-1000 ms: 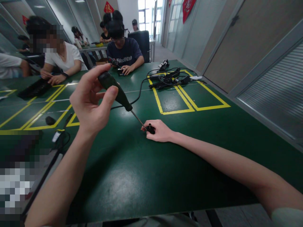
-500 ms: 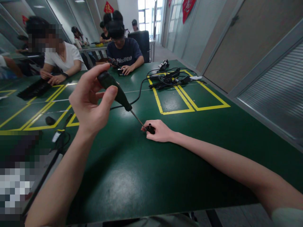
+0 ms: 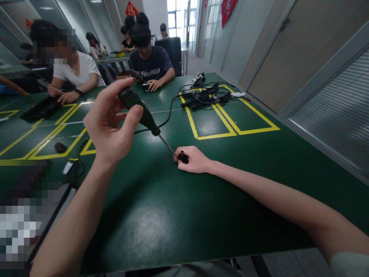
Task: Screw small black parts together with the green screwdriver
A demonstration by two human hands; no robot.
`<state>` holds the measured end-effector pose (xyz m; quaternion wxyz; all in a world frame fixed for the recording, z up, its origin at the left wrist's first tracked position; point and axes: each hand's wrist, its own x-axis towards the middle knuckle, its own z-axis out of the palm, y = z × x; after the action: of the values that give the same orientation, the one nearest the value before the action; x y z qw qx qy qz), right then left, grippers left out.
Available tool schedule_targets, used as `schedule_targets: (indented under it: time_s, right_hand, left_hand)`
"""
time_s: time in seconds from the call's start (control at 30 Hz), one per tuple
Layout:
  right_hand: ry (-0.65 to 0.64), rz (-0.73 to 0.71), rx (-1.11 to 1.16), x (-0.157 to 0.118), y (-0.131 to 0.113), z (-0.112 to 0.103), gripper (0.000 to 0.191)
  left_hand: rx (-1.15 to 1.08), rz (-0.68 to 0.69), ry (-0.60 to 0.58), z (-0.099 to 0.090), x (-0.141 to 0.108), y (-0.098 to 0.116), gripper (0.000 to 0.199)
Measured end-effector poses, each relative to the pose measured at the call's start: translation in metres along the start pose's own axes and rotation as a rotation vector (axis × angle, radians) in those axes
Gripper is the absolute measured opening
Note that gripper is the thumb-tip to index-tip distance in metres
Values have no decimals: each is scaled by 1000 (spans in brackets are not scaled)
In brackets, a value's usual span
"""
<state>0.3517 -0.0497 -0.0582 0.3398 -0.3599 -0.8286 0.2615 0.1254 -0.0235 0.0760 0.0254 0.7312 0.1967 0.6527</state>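
Note:
My left hand [image 3: 111,123] is closed round the dark green handle of a screwdriver [image 3: 143,114], thumb along one side and fingers over its butt end. The thin metal shaft slants down to the right, and its tip meets a small black part [image 3: 182,157] in my right hand. That part has a short metal-rimmed stub pointing up; the rest is hidden by the fingers, so its kind does not show. My right hand [image 3: 193,159] rests low over the green tabletop [image 3: 178,215], fingers curled round the part.
A pile of black parts and cables [image 3: 204,96] lies in the yellow-taped area ahead, with a cord [image 3: 170,115] running left. At left are a small dark knob-like piece [image 3: 60,147] and a cable with a white tag [image 3: 68,167]. Two co-workers [image 3: 150,63] sit across the table.
Almost nothing differs. Both hands and the screwdriver keep their pose, with the tip still at the black part; the view has shifted very slightly.

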Motion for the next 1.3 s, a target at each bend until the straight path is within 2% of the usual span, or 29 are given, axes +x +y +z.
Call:
schedule_targets:
  time_s: [0.67,1.07,1.3]
  right_hand:
    - [-10,13,-9,0,-1,0,5]
    - [-11,24,-11,0,-2,-1,4]
    - [-11,18,-11,1,-1,0,4]
  left_hand:
    - [-4,4,7,0,2,-1,37]
    - [3,65,-13,1,0,-6,41]
    - [3,35,-20,0,1,-3,40]
